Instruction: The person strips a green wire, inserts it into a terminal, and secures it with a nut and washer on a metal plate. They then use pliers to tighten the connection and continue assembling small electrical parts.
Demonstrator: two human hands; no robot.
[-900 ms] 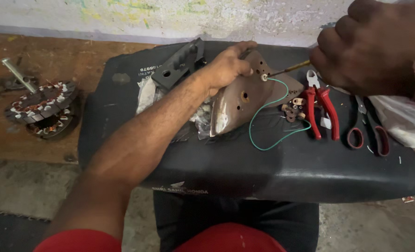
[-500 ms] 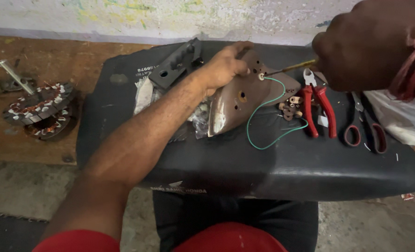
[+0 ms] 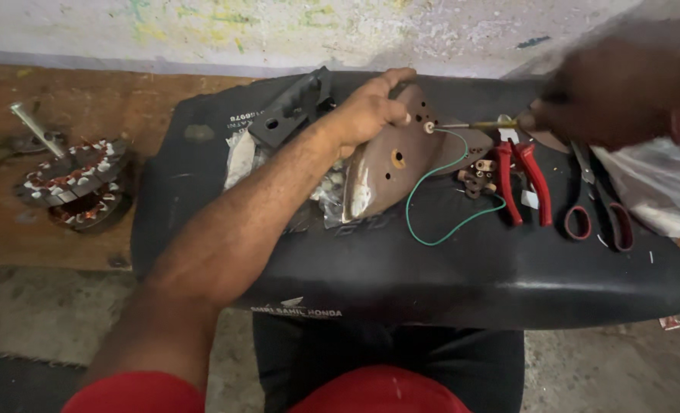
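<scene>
My left hand (image 3: 367,115) grips the upper edge of a brown, pointed metal plate (image 3: 390,164) and holds it tilted on the black padded seat (image 3: 447,283). My right hand (image 3: 615,92), blurred at the upper right, holds a thin screwdriver (image 3: 478,124) whose tip meets a screw (image 3: 430,128) near the plate's top. A green wire (image 3: 439,203) loops from that screw down over the seat.
Red-handled pliers (image 3: 523,180) and scissors (image 3: 600,206) lie right of the plate, with small fittings (image 3: 474,176) between. A black handle part (image 3: 290,111) and crumpled plastic sit behind my left arm. A wound motor stator (image 3: 72,183) rests on the wooden board at left. A white bag (image 3: 653,195) is at right.
My right hand has shifted slightly right and lower with the screwdriver, and looks blurred now. My left hand keeps the plate in the same tilted position.
</scene>
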